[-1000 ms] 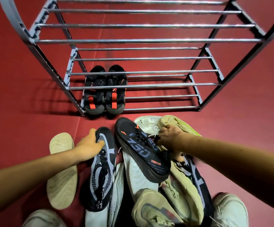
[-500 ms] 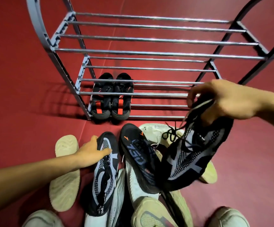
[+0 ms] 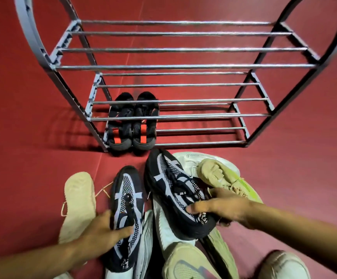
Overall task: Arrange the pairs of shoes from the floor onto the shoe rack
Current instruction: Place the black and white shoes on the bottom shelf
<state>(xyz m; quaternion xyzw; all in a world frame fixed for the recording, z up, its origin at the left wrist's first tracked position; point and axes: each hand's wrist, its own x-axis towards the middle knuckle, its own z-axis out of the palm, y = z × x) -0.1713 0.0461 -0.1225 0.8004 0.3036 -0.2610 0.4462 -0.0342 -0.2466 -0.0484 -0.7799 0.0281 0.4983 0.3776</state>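
Black-and-lilac mesh sneakers, a matching pair, are gripped at the heels, left shoe (image 3: 126,214) by the left hand (image 3: 105,230), right shoe (image 3: 175,190) by the right hand (image 3: 222,208), atop the floor pile, likely for joint transfer to the shoe rack (image 3: 183,67).

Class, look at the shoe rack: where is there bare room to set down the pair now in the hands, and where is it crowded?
Free: the bottom shelf right of the black-and-orange pair, out to the right frame; the upper shelves too. Crowded: the floor pile around both hands.
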